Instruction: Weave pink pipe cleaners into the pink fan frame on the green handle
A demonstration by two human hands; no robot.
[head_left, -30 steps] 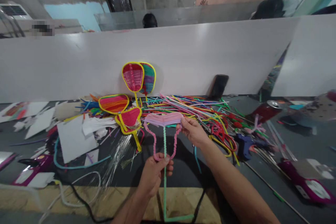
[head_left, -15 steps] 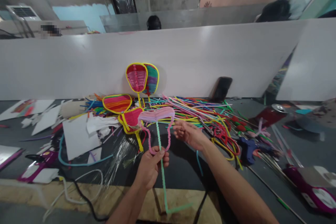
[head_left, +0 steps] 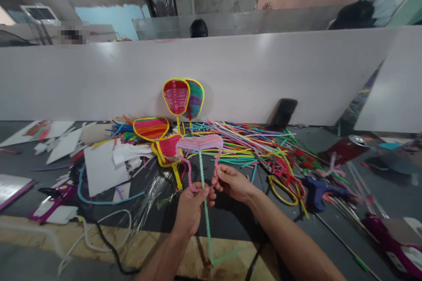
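A pink pipe-cleaner fan frame is held up over the table, its top band filled with pink and lilac rows. A mint-green pipe-cleaner stem runs down its middle and bends to the right at the bottom. My left hand pinches the stem and the lower rim of the frame. On the right side of the rim, my right hand has its thumb and fingers closed on the pink pipe cleaner. Behind the frame lies a red fan with yellow edging.
Two finished fans lean on the white partition, beside an orange fan. Loose pipe cleaners spread behind my hands. Scissors, a blue glue gun, a can and a phone are to the right; paper lies left.
My right hand has moved left and down from beside the frame and closed on its right rim. My left hand keeps its hold. The view has shifted slightly.
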